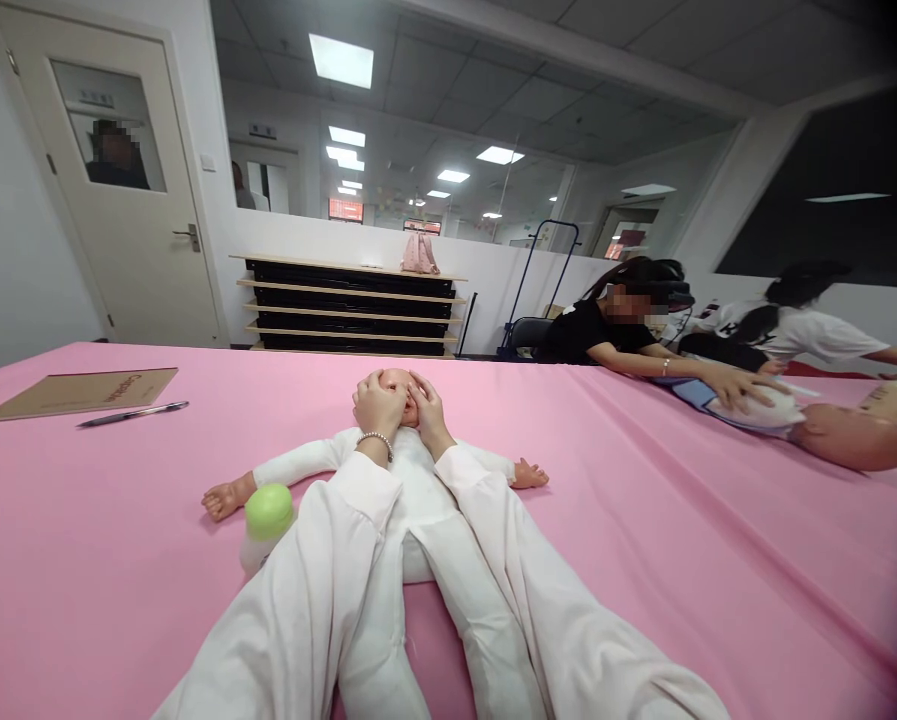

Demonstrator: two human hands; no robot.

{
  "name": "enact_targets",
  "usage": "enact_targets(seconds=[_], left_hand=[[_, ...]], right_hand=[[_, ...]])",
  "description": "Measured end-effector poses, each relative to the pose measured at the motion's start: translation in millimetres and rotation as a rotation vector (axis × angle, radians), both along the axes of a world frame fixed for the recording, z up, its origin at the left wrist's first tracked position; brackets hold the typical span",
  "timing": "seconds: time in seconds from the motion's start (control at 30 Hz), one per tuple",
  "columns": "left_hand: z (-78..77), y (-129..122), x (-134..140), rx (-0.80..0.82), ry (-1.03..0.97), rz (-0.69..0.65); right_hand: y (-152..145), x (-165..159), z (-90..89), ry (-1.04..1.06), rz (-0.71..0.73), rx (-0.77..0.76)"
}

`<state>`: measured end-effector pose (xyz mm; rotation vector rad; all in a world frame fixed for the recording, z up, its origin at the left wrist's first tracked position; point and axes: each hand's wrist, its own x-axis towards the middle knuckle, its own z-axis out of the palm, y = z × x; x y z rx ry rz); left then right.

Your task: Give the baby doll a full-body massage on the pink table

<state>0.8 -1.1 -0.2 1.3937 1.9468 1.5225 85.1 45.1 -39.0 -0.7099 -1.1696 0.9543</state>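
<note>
Left hand [379, 405] and right hand [432, 410] clasp the doll's head [398, 379] from opposite sides, near the far edge of the table [110, 570].

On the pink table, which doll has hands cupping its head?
The middle doll, arms spread, legs toward the camera: the wearer's left hand and right hand cup its head. The far-right doll has a co-worker's hand on its torso.

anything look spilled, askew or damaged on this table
Only the pink cloth: long creases run across its right side, while the left lies flatter. I see no spill or damage. The doll lies face up, its head between the left hand and right hand.
</note>
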Motion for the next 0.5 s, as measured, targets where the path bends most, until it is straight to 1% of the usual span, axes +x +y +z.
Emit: enact_targets(seconds=[0.27,0.43,0.5], left_hand=[[-1.5,3.0,-0.3,-0.008,-0.038,0.009],[-4.2,6.5,-0.6,-0.005,-0.053,0.028],[-5.6,8.2,-1.2,0.002,-0.062,0.026]], right_hand=[[5.4,-1.0,-1.8,-0.022,-0.02,0.007],[7.6,-1.7,-2.6,-0.024,-0.068,0.002],[7.7,-2.0,-2.5,-0.014,-0.085,-0.022]])
